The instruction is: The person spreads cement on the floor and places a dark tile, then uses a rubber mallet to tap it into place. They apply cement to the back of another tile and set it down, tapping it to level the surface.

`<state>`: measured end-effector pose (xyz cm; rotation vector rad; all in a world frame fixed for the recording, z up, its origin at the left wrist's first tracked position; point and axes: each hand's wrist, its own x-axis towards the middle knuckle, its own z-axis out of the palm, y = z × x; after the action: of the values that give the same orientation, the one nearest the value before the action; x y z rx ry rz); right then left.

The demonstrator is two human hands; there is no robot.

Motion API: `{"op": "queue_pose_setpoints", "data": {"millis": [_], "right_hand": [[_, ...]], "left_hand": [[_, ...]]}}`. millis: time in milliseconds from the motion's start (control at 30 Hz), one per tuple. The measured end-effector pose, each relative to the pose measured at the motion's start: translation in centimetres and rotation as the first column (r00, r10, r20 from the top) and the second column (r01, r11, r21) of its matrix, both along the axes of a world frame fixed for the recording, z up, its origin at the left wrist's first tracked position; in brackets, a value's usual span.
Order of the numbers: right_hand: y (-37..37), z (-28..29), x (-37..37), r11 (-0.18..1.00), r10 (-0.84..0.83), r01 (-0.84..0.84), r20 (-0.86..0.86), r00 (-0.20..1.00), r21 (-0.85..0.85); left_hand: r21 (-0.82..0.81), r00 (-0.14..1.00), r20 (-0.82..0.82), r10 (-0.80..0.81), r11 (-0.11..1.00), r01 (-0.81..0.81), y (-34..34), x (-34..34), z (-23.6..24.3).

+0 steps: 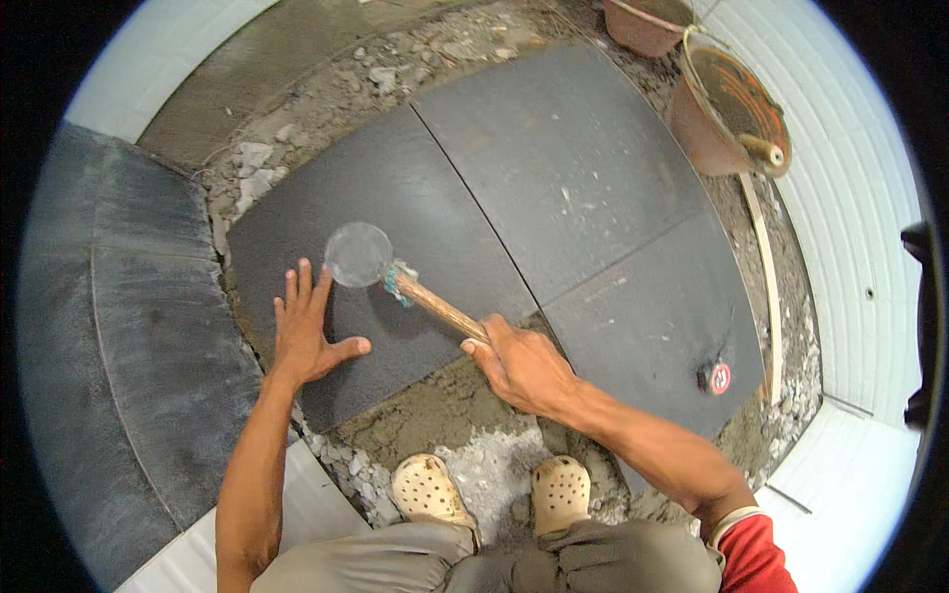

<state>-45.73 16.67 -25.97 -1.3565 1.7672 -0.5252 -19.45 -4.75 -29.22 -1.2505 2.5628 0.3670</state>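
Observation:
My right hand (519, 366) grips the wooden handle of a mallet (445, 314), whose pale round head (358, 253) is over the dark grey tile (395, 188) on the left. Blue-green material is wrapped near the head. My left hand (306, 326) has its fingers spread on that tile, just below the head. Two more dark tiles (563, 148) lie to the right; on the nearer one is a small dark object with a red round top (720, 379). Wet mortar (425, 400) shows below the left tile's near edge.
Two buckets (712, 119), one holding a handled tool, stand at top right, above a pale strip (759, 287). Rubble (252, 158) borders the tiles. A dark tiled surface (119, 326) is at left, white panels (850, 247) at right. My feet in cream clogs (425, 489) are below.

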Motion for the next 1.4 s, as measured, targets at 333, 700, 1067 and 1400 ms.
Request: {"op": "queue_pose_setpoints", "data": {"millis": [333, 700, 1067, 1400], "right_hand": [[-10.7, -1.2, -0.6, 0.965, -0.016, -0.028, -0.164, 0.986, -0.262], [-12.4, -1.2, -1.4, 0.969, -0.022, -0.014, -0.145, 0.989, -0.248], [-3.1, -1.1, -0.5, 0.99, -0.055, 0.051, -0.022, 0.998, -0.131], [7.0, -0.2, 0.6, 0.961, -0.075, 0.077, 0.018, 0.997, -0.264]], "left_hand": [[0.038, 1.0, -0.008, 0.015, 0.999, -0.015, 0.1, -0.2, 0.4], [0.059, 0.998, 0.009, 0.055, 0.997, -0.056, 0.0, -0.6, 0.7], [0.057, 0.998, 0.019, 0.063, 0.996, -0.064, 0.3, -0.7, 1.2], [0.008, 0.997, -0.078, 0.01, 1.0, -0.01, 4.4, 0.9, -0.5]]}}
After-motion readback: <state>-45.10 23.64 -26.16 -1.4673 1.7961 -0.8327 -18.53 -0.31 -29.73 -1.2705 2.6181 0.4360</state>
